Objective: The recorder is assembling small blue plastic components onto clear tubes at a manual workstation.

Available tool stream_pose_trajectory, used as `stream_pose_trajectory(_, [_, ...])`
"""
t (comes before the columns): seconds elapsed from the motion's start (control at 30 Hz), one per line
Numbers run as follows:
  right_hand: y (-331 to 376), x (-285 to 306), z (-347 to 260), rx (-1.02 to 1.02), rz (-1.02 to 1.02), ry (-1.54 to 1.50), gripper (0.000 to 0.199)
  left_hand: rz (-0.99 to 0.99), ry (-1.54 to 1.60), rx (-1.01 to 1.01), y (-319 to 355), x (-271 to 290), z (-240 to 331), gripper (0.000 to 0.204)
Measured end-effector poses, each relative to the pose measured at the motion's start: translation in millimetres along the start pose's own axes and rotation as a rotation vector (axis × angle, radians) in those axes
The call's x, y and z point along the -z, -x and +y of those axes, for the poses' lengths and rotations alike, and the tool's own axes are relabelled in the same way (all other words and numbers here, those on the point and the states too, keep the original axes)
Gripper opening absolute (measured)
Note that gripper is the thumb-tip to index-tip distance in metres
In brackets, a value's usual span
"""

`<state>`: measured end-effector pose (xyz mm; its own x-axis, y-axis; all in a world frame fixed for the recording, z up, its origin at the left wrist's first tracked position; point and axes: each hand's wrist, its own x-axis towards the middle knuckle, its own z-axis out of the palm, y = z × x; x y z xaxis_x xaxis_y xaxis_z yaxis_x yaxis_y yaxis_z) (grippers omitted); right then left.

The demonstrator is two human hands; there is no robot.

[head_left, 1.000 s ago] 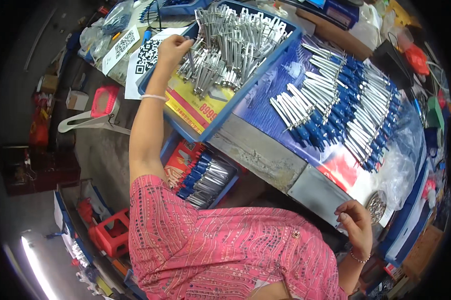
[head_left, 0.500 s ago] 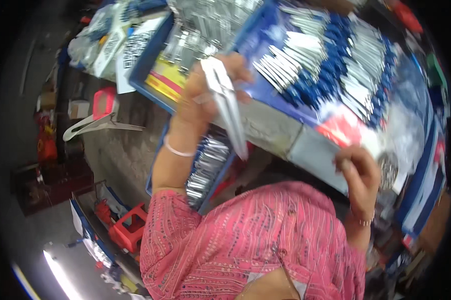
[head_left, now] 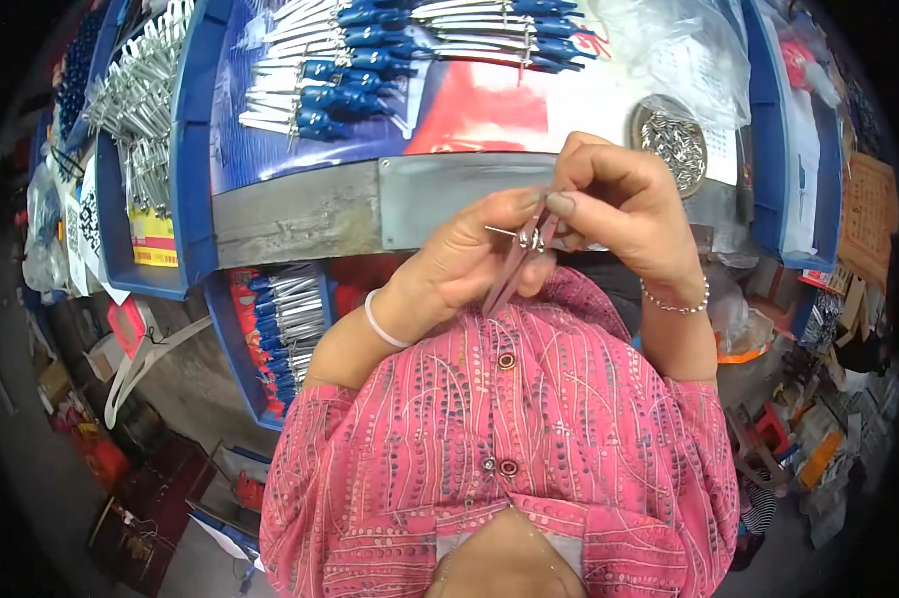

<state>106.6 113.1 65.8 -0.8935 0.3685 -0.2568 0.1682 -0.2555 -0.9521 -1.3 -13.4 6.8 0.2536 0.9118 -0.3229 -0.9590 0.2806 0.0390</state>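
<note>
In front of my chest, my left hand [head_left: 469,254] is closed around a shiny metal piece with two long narrow arms [head_left: 514,269], which reflects the pink of my shirt. A small spring-like metal part [head_left: 531,240] sits near its middle, with a thin pin or wire sticking out to the left. My right hand [head_left: 624,204] meets it from the right, thumb and finger pinched together at the piece's upper end. Whatever lies in that pinch is hidden. Beyond my right hand stands a round dish [head_left: 637,128] of small metal pins or rivets.
Rows of blue-ended tools with silver arms [head_left: 330,95] lie on the bench. A blue tray [head_left: 195,149] with silver metal parts [head_left: 145,100] stands at left; another blue tray [head_left: 235,329] of blue-ended tools sits below the bench edge. Clear plastic bags [head_left: 688,50] lie at far right.
My left hand has brought the metal piece from beside the tray of parts to my chest. My right hand has come over to meet it. The view has turned toward the bench's right side.
</note>
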Motion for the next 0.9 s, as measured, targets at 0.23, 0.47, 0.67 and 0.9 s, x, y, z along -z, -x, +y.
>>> stream_pose_trajectory(0.23, [14,29,11,-0.063,0.075,-0.188,0.013,-0.144,0.263,0.108,-30,-5,-18,0.032])
stream_pose_trajectory(0.47, [25,66,29,-0.04,0.292,-0.332,0.022,-0.179,0.334,0.147,-49,-11,-16,0.031])
stream_pose_trajectory(0.67, [28,79,20,0.011,0.342,-0.235,0.015,-0.179,0.249,0.164,-53,-24,-10,0.03])
stream_pose_trajectory(0.9, [-16,147,3,0.341,0.649,0.906,0.015,-0.04,0.058,0.067,-41,-19,2,0.024])
